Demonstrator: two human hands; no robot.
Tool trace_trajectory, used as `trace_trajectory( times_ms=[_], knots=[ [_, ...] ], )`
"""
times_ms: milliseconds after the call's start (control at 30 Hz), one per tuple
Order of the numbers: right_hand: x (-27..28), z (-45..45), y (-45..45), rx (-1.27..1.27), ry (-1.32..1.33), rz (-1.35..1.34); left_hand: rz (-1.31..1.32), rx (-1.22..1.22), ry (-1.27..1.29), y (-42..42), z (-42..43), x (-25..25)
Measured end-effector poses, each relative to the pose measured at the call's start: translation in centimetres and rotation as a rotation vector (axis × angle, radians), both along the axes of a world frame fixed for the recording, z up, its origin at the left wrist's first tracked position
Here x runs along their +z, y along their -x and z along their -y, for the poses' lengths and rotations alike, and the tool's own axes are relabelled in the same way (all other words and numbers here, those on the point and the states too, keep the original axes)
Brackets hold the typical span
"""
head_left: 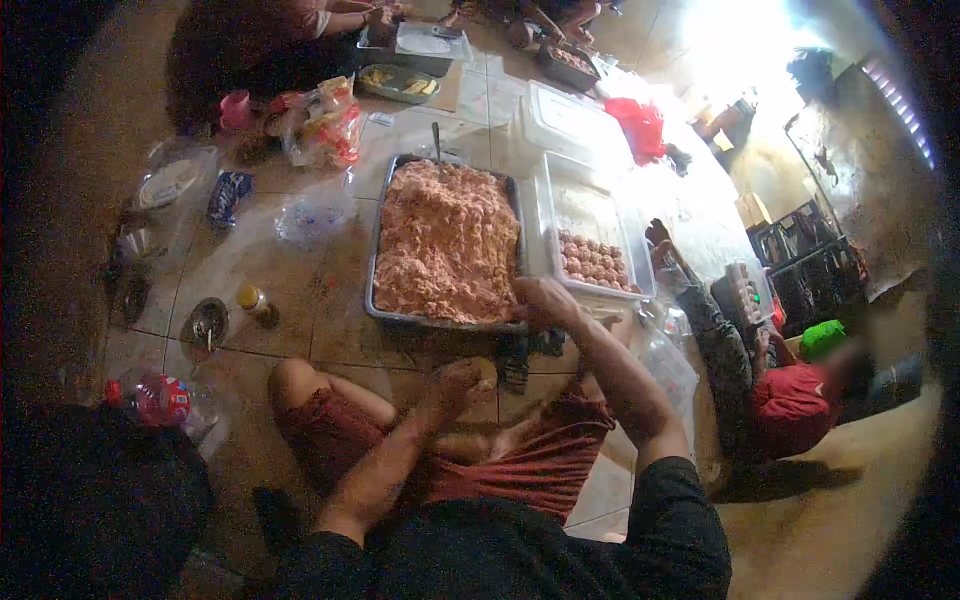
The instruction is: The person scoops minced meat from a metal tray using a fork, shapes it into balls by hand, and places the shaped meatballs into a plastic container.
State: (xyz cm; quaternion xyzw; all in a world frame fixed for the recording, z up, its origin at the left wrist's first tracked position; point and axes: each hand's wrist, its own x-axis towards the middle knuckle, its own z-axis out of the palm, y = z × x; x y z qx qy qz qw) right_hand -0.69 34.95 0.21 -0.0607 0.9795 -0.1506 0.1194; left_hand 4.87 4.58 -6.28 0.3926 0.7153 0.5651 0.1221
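A large dark-rimmed tray (372, 262) on the floor in front of me is heaped with pinkish minced meat (445, 240). A spoon handle (437, 138) sticks up from its far side. My right hand (545, 303) is at the tray's near right corner, beside the meat; its fingertips do not show clearly. Above my lap, just short of the tray, my left hand (460, 383) is closed on a small pale round piece (487, 373). To the right of the tray, a clear plastic container (547, 205) has rows of small meat balls (595, 263) at its near end.
A second clear container (565, 118) lies beyond. On the left are a small jar (252, 297), a metal bowl (210, 325), a blue packet (230, 198) and a plastic bottle (165, 400). A person in red (795, 405) sits at right, beside an egg tray (742, 292). Other people work farther back.
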Motion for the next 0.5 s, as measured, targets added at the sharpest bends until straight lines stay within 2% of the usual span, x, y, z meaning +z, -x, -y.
trace_trajectory(
  times_ms=[33,67,133,233,267,300,333,400,433,500],
  knots=[
    [0.4,0.1,0.3,0.029,0.127,-0.085,0.003,0.008,0.003,0.2,0.0,-0.9],
    [0.7,0.4,0.6,0.034,0.133,-0.08,-0.001,-0.022,0.049,0.4,-0.4,-2.6],
    [4.4,2.7,1.3,-0.025,0.15,-0.293,-0.01,-0.094,0.136,0.9,-2.0,-7.5],
    [5.1,5.0,3.6,-0.028,0.135,-0.23,-0.027,-0.172,0.216,1.0,-2.9,-10.2],
    [2.6,4.0,5.0,-0.027,0.131,-0.23,-0.011,-0.164,-0.029,1.0,-2.8,-10.3],
    [-2.4,1.8,6.7,0.011,-0.008,-0.252,0.009,-0.153,-0.275,0.9,-2.5,-10.6],
    [-2.3,1.5,7.0,0.046,-0.074,-0.269,0.015,-0.15,-0.279,0.4,-1.9,-12.0],
    [-1.8,1.1,7.7,0.115,-0.205,-0.31,-0.485,0.103,0.133,-0.7,-0.8,-15.5],
    [0.9,1.6,7.2,0.0,-0.247,-0.34,-0.474,0.106,0.133,-0.7,-0.7,-14.5],
    [8.5,4.5,6.4,-0.051,-0.585,-0.333,-0.239,-0.001,0.128,0.4,-0.3,-9.5]
  ],
)
